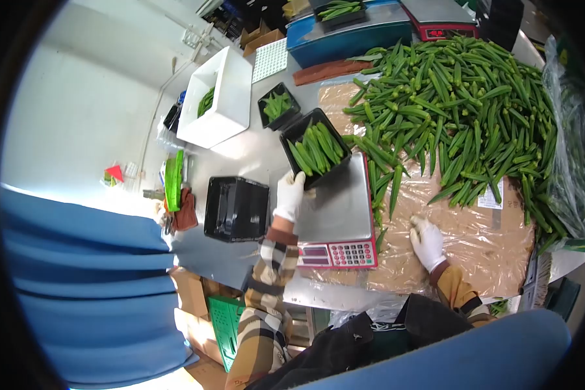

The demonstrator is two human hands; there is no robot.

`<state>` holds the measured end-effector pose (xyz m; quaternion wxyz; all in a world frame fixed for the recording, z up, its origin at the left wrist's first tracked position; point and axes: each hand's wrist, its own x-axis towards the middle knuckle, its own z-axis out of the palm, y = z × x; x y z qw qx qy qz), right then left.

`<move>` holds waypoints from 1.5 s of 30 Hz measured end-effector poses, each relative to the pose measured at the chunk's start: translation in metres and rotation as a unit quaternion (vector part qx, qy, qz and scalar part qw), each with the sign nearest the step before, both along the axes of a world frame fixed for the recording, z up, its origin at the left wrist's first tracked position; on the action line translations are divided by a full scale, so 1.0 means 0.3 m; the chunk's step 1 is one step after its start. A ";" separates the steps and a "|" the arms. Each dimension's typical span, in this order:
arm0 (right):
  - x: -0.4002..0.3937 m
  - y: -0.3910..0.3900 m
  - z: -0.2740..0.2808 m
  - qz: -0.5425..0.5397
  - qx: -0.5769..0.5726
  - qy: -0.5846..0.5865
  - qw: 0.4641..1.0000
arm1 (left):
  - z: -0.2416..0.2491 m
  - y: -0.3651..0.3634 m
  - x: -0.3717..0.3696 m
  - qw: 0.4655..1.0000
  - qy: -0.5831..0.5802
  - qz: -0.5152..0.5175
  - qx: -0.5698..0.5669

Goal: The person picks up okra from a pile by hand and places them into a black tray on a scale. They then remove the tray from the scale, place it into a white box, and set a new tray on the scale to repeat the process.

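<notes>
My left hand (290, 196), in a white glove, grips the near edge of a black plastic tray (290, 151) filled with okra (317, 150) laid side by side. The tray overlaps the far left corner of the weighing plate of a red digital scale (335, 218). My right hand (428, 243), also gloved, is over the plastic-covered cardboard (396, 260), fingers loosely bent and nothing visible in them. Just beyond it spreads a large heap of okra (461, 110). Left of my left wrist sits a stack of black trays (237, 208) with nothing in the top one.
A smaller okra tray (279, 107) stands behind the held one, beside a white bin (231, 97) with some okra inside. At the back are a blue box (351, 42) and a second scale (445, 31). Clear plastic sheeting (569, 149) lines the right side.
</notes>
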<state>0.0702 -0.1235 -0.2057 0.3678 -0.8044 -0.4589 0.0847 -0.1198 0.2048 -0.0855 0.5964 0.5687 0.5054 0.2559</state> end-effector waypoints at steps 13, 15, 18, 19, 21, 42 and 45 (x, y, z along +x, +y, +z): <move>0.020 0.006 -0.045 0.022 0.042 -0.034 0.998 | -0.325 0.699 0.351 0.996 -0.058 0.006 -0.073; 0.022 0.002 -0.050 0.024 0.048 -0.033 0.998 | -0.212 0.569 0.309 0.999 -0.040 -0.013 -0.003; 0.025 -0.005 -0.048 0.034 0.026 -0.024 0.999 | -0.130 0.473 0.121 0.911 0.115 -0.081 0.387; 0.026 -0.007 -0.048 0.036 0.019 -0.022 0.999 | -0.035 0.389 0.035 0.875 0.248 -0.040 0.413; 0.025 -0.012 -0.049 0.037 0.013 -0.021 0.999 | 0.001 0.324 -0.184 0.771 0.327 0.034 0.545; 1.066 0.018 0.149 -0.413 0.104 -0.038 0.904 | 0.147 0.074 -0.669 0.795 0.213 0.341 0.455; 1.099 0.018 0.153 -0.381 0.056 -0.052 0.922 | 0.163 -0.099 -0.511 0.768 0.310 0.163 0.536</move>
